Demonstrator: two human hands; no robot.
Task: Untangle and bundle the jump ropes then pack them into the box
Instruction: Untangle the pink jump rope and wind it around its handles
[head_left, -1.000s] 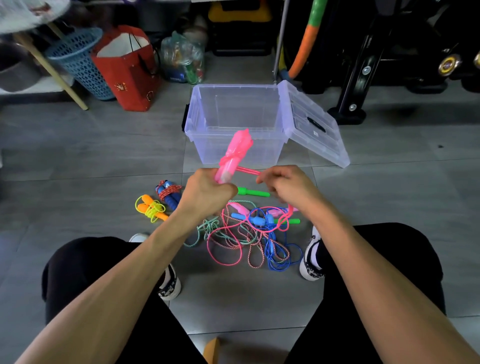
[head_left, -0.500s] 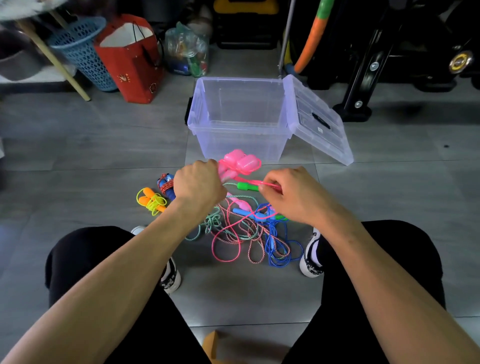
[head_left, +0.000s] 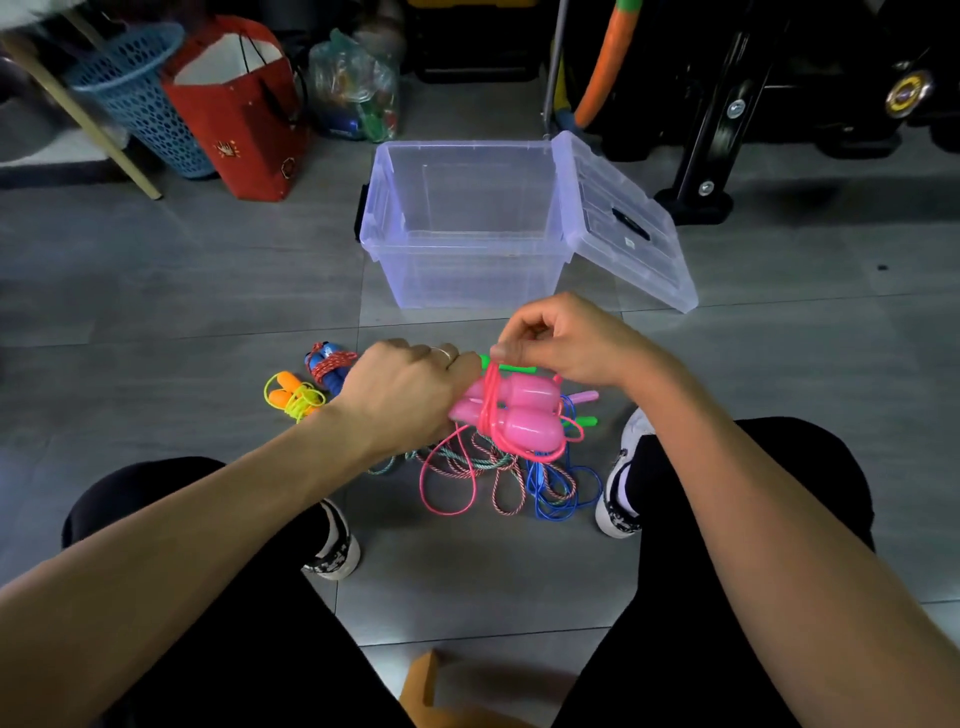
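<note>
With the left hand (head_left: 402, 395) gripping the pink handles (head_left: 511, 410) above the floor tangle (head_left: 514, 475), the right hand (head_left: 563, 340) (pinching the cord (head_left: 493, 387)) should wrap snugly, then tuck the end before boxing (head_left: 467, 223).

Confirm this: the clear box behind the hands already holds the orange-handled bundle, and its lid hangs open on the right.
Not quite. In the head view the clear box holds nothing; the orange-handled bundle lies on the floor, left of the left hand. The lid does hang open on the right.
</note>
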